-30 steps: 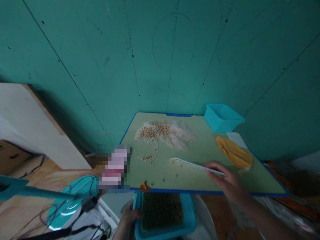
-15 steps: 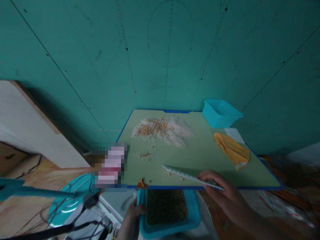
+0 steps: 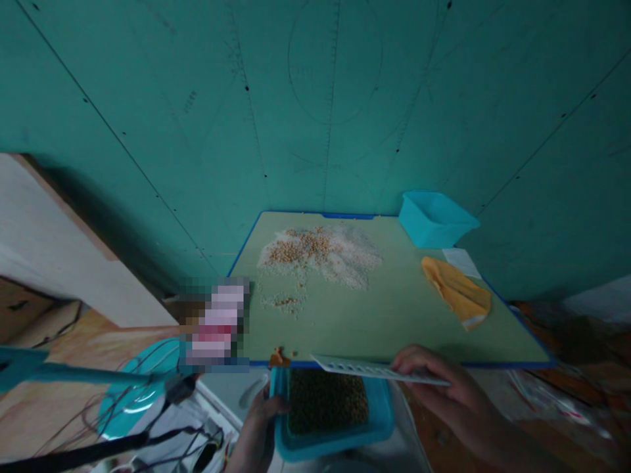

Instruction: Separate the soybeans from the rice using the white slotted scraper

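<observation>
My left hand (image 3: 261,417) is closed on the left rim of a blue plastic tub (image 3: 382,430). Dark green grains (image 3: 320,404), with tan ones towards the right, lie in the tub, which sits just below the table's front edge. A thin white strip with a row of holes or marks along it (image 3: 352,366) is pinched in my right hand (image 3: 434,374). The strip lies level along the front edge, above the tub's far side. Farther back on the pale green tabletop (image 3: 394,299) is a spread of white grains (image 3: 350,266) mixed with round tan beans (image 3: 296,248).
An open blue bin (image 3: 434,226) stands at the back right. An orange cloth (image 3: 458,292) and a white paper (image 3: 461,263) lie near it. Small brown pieces (image 3: 280,358) sit at the front edge. A teal stand arm (image 3: 98,378) and cables are at left.
My right hand has drawn the white strip towards me, from the tabletop to its front edge above the tub. The few beans beside the strip no longer show on the table.
</observation>
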`<state>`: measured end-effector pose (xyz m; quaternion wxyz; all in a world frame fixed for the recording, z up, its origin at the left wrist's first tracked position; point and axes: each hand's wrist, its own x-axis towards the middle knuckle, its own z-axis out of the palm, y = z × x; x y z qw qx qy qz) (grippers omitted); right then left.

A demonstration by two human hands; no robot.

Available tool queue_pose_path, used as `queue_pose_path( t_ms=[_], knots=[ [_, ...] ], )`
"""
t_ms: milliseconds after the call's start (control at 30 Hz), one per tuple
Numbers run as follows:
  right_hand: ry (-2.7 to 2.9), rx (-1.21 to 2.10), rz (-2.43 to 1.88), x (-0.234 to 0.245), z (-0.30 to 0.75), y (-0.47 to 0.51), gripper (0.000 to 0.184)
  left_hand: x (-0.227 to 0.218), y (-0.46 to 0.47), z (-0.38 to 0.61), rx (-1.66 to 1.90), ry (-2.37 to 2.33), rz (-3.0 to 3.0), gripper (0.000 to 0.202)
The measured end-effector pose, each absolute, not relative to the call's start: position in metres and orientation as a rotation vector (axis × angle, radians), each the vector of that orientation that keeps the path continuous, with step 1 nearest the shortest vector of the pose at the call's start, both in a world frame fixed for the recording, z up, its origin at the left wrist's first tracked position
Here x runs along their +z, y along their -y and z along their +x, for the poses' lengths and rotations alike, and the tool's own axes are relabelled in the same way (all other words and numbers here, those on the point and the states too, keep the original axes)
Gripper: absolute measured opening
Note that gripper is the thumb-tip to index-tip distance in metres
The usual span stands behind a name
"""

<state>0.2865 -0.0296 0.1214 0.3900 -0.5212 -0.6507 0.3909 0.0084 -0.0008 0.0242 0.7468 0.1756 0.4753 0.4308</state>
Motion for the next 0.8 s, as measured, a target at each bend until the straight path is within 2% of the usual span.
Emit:
queue_pose_path(
  t_ms=[433, 800],
  knots=[
    [1.404, 1.135, -1.404, 0.121, 0.279, 0.018, 0.018, 0.030, 0.002, 0.011, 0.933, -1.047, 0.347, 0.025],
    [1.629, 1.063, -1.243, 0.126, 0.236, -0.024, 0.009, 0.024, 0.009, -0.028, 0.997, -1.170, 0.384, 0.030]
  ],
)
